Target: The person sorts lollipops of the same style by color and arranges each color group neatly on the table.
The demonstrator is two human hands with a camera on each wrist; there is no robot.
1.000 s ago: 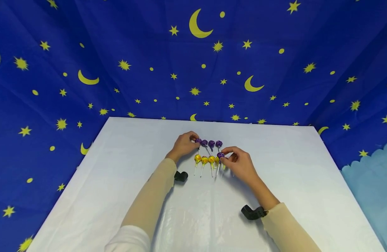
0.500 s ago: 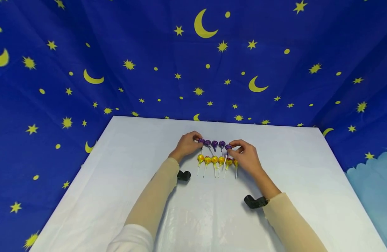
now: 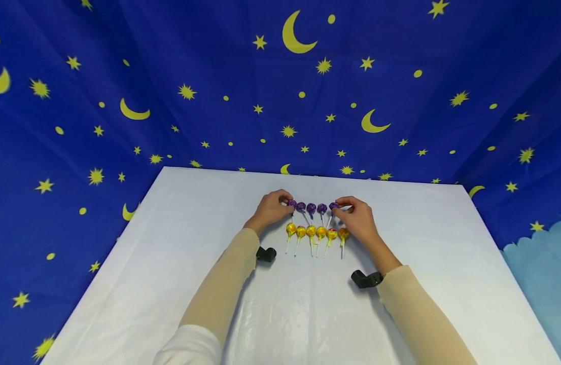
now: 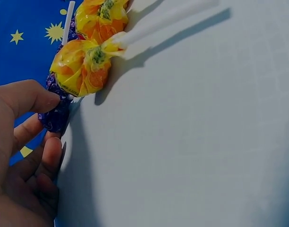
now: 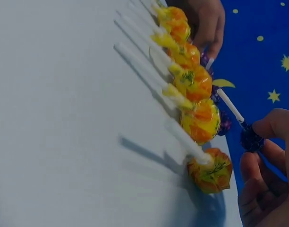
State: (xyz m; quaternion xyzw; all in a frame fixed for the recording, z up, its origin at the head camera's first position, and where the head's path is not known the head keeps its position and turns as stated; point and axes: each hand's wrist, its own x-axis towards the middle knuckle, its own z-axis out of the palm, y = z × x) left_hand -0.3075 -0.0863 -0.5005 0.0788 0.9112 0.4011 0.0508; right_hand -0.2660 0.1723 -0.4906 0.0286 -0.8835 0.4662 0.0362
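Note:
My left hand (image 3: 269,210) pinches the wrapped head of the leftmost purple lollipop (image 4: 55,116) between thumb and fingers. At the other end of that row my right hand (image 3: 360,219) holds another purple lollipop (image 5: 251,138) by its head, the white stick pointing toward the yellow row. Between the hands lie more purple lollipops (image 3: 311,208), side by side with sticks toward the person. Just nearer is a row of yellow lollipops (image 3: 311,231), heads lined up, sticks also toward the person. In the right wrist view the nearest yellow lollipop (image 5: 210,171) lies beside my right fingers.
A white-covered table (image 3: 194,203) carries everything. Behind it and at the sides hangs a blue curtain (image 3: 244,76) with yellow moons and stars. Black wrist cameras are worn on the left wrist (image 3: 266,255) and the right wrist (image 3: 366,279), close over the tabletop.
My right hand has carried its purple lollipop away from the person and slightly right, from over the yellow row to the purple row's right end. My left hand keeps its pinch.

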